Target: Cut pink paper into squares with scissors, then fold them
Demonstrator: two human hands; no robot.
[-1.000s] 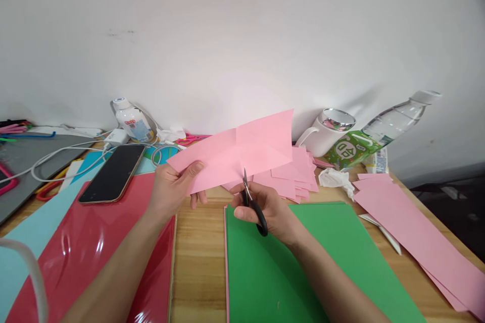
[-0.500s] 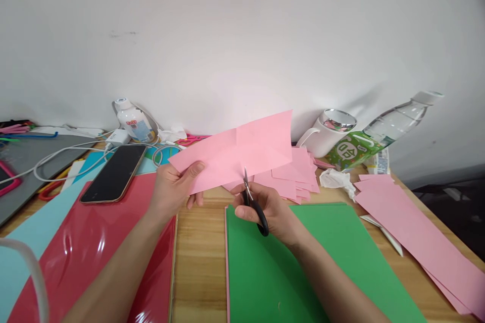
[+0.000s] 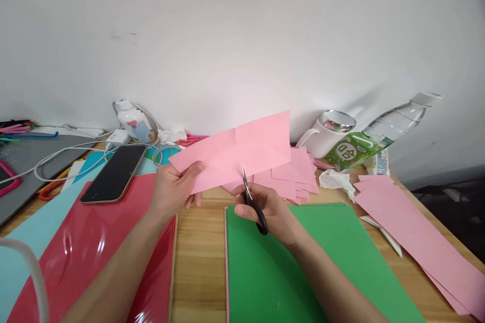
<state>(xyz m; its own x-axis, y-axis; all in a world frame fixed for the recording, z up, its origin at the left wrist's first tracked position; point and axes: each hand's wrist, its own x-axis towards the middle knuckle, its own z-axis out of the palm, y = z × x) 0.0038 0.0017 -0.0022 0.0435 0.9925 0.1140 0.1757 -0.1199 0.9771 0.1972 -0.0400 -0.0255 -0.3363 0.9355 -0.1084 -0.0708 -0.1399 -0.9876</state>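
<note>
My left hand [image 3: 172, 189] pinches the left end of a pink paper strip [image 3: 235, 151] and holds it up above the wooden table [image 3: 199, 242]. My right hand [image 3: 267, 209] grips black-handled scissors [image 3: 253, 202], fingers through the loops. The blades point up and meet the strip's lower edge near its middle fold. A pile of cut pink pieces [image 3: 291, 174] lies just behind my right hand.
A green sheet [image 3: 303, 267] lies under my right forearm, a glossy red sheet [image 3: 87, 252] under my left. A phone [image 3: 113, 172], cables and a small bottle [image 3: 133, 121] sit at the left; a white mug [image 3: 326, 132], plastic bottle [image 3: 397, 118] and pink strips [image 3: 413, 234] at the right.
Almost nothing has moved. The scissors have crept a little upward into the strip's lower edge, and the strip has shifted slightly.
</note>
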